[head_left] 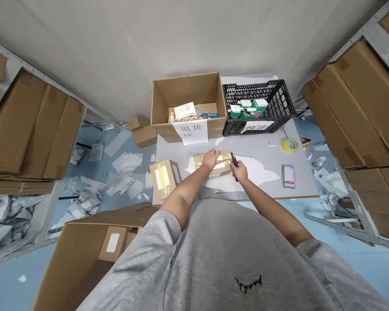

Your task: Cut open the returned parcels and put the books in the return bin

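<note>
A small cardboard box (225, 167) with yellowish tape and a white label lies on the table in front of me. My left hand (210, 159) rests on top of it, fingers stretched across the box. In my right hand (240, 171) is a black and red utility knife (234, 160), held at the box's right end; its blade is too small to make out. Torn white paper (259, 172) spreads beneath the box. Left of it stands another taped carton (164, 179).
At the table's back are an open carton (186, 88) of books and a black crate (277, 106) of green-and-white boxes. A tape roll (290, 145) and a phone (288, 176) lie right. A large open carton (81, 242) is at lower left; shelves (372, 172) flank both sides.
</note>
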A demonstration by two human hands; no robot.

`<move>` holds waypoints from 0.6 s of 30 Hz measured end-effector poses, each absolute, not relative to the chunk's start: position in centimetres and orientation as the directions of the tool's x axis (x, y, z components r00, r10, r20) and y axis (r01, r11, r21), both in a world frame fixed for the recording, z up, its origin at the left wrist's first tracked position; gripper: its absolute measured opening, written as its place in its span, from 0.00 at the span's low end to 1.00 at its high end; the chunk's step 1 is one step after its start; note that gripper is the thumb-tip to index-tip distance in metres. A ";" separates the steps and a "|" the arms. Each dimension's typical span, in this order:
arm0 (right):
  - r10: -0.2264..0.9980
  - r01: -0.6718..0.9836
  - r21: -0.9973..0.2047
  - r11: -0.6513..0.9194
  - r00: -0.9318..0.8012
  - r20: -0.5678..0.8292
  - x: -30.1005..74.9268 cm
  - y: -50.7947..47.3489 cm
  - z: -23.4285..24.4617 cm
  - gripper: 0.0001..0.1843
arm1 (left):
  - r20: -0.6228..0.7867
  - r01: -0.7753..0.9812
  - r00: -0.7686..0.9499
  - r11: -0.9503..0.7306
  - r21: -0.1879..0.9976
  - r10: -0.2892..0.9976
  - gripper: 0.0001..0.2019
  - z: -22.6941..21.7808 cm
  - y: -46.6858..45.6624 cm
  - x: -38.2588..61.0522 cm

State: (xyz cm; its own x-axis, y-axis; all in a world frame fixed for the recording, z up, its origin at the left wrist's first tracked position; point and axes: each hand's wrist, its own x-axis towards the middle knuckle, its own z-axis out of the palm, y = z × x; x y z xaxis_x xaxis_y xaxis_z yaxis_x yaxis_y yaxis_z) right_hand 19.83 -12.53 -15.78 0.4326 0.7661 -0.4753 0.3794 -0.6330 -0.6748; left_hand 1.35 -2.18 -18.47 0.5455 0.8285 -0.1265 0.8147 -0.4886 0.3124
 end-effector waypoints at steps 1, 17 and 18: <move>0.756 0.401 -0.650 -0.645 0.459 -0.466 20.2 -12.4 -15.8 0.16 | -0.113 0.812 0.543 -0.487 0.322 0.832 0.29 -18.6 -2.2 1.3; 0.710 0.531 -0.478 -0.700 0.437 -0.552 21.5 -5.5 -18.5 0.28 | 0.025 0.777 0.540 -0.510 0.369 0.841 0.34 -19.1 -6.5 1.3; 0.705 0.544 -0.456 -0.704 0.455 -0.544 21.5 -5.4 -18.5 0.28 | 0.020 0.776 0.543 -0.511 0.370 0.840 0.36 -19.0 -6.9 1.6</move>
State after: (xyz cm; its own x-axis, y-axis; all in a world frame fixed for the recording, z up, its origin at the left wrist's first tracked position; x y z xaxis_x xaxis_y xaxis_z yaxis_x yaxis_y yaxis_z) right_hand 21.47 -5.36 -18.49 0.4553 0.7048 -0.5440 0.5445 -0.7039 -0.4562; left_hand 1.58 -6.90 -19.02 0.5428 0.8396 0.0201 0.7761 -0.5106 0.3702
